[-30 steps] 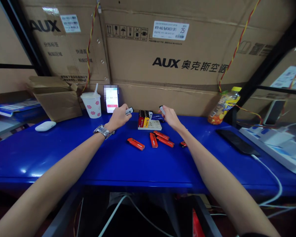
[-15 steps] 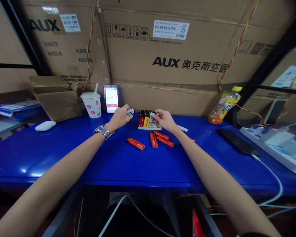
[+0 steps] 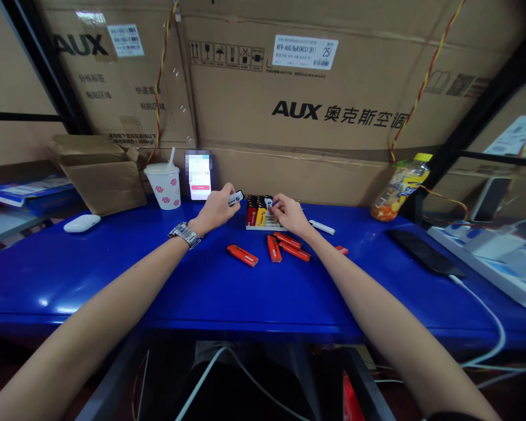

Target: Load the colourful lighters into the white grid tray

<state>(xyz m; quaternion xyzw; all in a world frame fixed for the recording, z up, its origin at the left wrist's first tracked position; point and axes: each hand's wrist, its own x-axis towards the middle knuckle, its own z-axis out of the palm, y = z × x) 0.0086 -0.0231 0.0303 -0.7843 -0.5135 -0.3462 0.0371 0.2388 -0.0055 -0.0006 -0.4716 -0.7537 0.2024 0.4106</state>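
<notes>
My left hand (image 3: 217, 210) is shut on a white lighter (image 3: 235, 198) with dark markings, held just left of the tray. My right hand (image 3: 289, 214) reaches over the tray's right side, its fingertips pinching a white lighter (image 3: 268, 202) standing at the tray's back corner. The white tray (image 3: 265, 227) holds upright red, yellow and black lighters (image 3: 256, 213). In front of it lie several loose orange lighters, one (image 3: 242, 255) nearest my left hand and another (image 3: 274, 248) below the tray. A white lighter (image 3: 322, 227) lies to the right of my right hand.
The blue table (image 3: 114, 286) holds a paper cup with a straw (image 3: 163, 190), a lit phone (image 3: 200, 184), a white mouse (image 3: 82, 223), a juice bottle (image 3: 400, 190) and a black slab (image 3: 423, 260). Large cardboard boxes (image 3: 289, 105) stand behind it.
My right hand has moved left from above the table to the tray, its fingers now on the white lighter. The left hand has barely moved. The loose white lighter has come into view.
</notes>
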